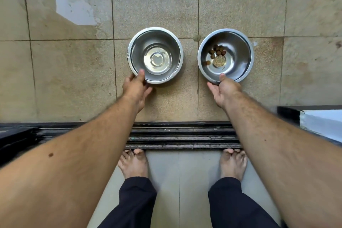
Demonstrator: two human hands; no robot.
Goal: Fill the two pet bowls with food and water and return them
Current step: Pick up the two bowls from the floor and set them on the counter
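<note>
Item: bare feet (133, 164) at door track (183, 135); left hand (136, 89) pinching near rim of left bowl (140, 42), thumb inside; right hand (223, 89) likewise pinching right bowl (240, 55) holding kibble (217, 51); both on tiled floor (157, 2); risk: one-edge lift tips bowls, spilling kibble; wet patch (74, 9) beyond.

Two steel bowls side by side: left bowl (155, 55) with water, right bowl (225, 55) few kibbles.

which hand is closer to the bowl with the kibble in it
Right. The right hand pinches the near rim of the kibble bowl, thumb over the edge. The left hand is off to its left, gripping the near rim of the other bowl.
</note>
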